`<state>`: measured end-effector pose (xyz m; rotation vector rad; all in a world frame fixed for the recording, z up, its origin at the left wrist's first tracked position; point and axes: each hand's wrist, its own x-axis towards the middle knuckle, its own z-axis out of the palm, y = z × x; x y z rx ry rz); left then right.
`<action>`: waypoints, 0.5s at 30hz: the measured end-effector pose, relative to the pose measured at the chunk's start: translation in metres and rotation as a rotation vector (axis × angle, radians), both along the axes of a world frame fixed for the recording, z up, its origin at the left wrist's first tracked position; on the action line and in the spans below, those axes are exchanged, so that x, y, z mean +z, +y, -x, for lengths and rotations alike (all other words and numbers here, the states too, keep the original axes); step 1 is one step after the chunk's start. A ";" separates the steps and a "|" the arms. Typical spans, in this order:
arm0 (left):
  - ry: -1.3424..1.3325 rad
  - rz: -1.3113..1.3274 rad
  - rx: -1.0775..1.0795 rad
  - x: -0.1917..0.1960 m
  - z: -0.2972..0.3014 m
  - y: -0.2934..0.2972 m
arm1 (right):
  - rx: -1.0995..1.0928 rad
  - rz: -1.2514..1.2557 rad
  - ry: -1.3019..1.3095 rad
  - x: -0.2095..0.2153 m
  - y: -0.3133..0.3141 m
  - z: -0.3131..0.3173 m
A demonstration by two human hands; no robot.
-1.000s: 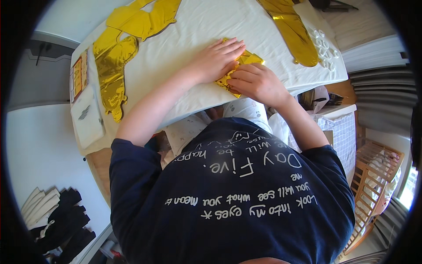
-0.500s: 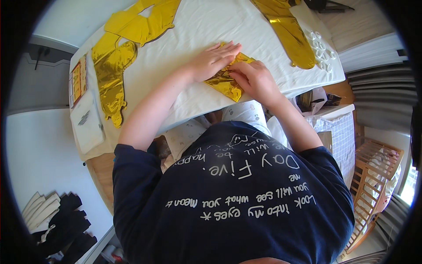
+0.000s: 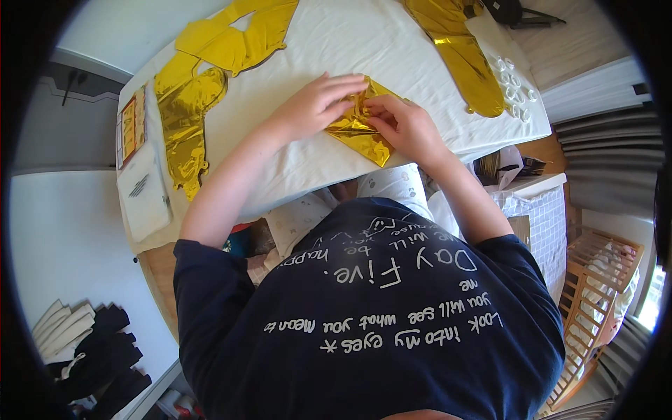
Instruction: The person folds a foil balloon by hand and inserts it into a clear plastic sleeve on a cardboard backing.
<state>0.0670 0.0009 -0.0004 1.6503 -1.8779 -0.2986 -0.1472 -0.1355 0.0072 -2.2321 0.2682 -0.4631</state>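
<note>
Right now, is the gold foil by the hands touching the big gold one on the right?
Apart. In the head view, white tablecloth shows between the gold foil by the hands and the big gold foil.

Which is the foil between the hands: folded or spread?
Folded, apparently: the foil forms a compact, straight-edged, creased piece between the left hand and right hand, which partly hide it.

And the left hand [image 3: 311,105], pressed flat across the folded gold foil [image 3: 360,133] a second ago, slides off leftward, its fingers now only at the far left edge! The right hand [image 3: 408,126] tips up, thumb coming into view, and more foil shows, its near corner swung closer to the table edge [image 3: 294,187].
</note>
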 end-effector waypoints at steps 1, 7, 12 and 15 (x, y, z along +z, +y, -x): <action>-0.002 0.000 0.000 0.002 0.001 0.007 | 0.006 -0.011 -0.039 -0.002 -0.001 -0.001; -0.402 0.315 0.036 0.011 0.034 0.045 | 0.003 -0.050 -0.030 -0.005 -0.003 -0.003; -0.496 0.209 0.026 0.012 0.051 0.057 | 0.006 -0.041 0.109 0.002 -0.005 -0.005; -0.531 0.202 0.088 0.010 0.061 0.058 | 0.020 0.050 0.001 0.000 -0.006 -0.007</action>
